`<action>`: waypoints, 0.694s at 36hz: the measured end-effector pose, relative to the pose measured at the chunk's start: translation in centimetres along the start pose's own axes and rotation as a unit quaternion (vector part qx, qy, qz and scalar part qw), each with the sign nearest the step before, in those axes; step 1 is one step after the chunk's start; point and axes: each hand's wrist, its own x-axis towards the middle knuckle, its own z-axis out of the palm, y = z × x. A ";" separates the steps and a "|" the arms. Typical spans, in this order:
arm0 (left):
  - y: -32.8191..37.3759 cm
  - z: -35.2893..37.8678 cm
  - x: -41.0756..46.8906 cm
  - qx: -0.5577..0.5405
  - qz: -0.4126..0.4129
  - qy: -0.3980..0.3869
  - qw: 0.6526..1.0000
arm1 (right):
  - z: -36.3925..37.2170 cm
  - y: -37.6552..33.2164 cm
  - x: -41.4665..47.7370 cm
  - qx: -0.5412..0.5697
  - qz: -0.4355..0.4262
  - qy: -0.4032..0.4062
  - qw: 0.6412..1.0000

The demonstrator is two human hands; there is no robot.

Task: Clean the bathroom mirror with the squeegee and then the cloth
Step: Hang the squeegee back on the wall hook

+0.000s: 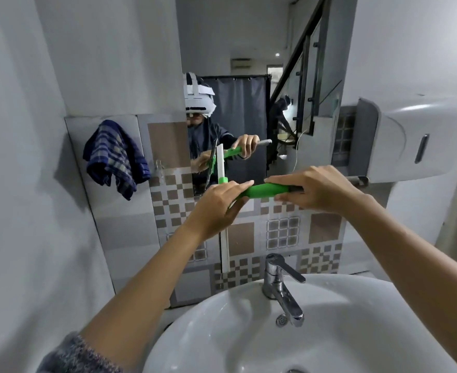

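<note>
Both hands gripped the green squeegee in front of the mirror, the left hand near its upright white blade and the right hand on the handle, while the checked cloth hung on the wall at left.

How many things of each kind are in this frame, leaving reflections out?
Hands: 2, left hand and right hand
Squeegee: 1
Cloth: 1
Mirror: 1
Tap: 1
Sink: 1
Dispenser: 1
Total: 8
</note>
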 end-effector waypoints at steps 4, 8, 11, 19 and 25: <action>0.1 0.1 -1.0 -0.008 -0.072 0.055 0.996 | 1.0 -0.1 1.3 0.018 -0.044 0.085 0.995; 0.2 0.3 -2.7 -0.023 -0.141 0.116 0.983 | 3.8 -1.4 2.9 0.073 -0.031 0.182 0.980; 0.7 0.4 -4.5 0.002 -0.205 0.173 0.963 | 6.4 -3.7 3.6 0.153 0.022 0.240 0.958; 2.8 1.6 -8.3 0.033 -0.322 0.256 0.911 | 9.0 -12.5 4.6 0.420 0.176 0.271 0.848; 3.6 1.8 -9.5 0.026 -0.381 0.292 0.877 | 10.9 -15.8 6.2 0.562 0.202 0.189 0.779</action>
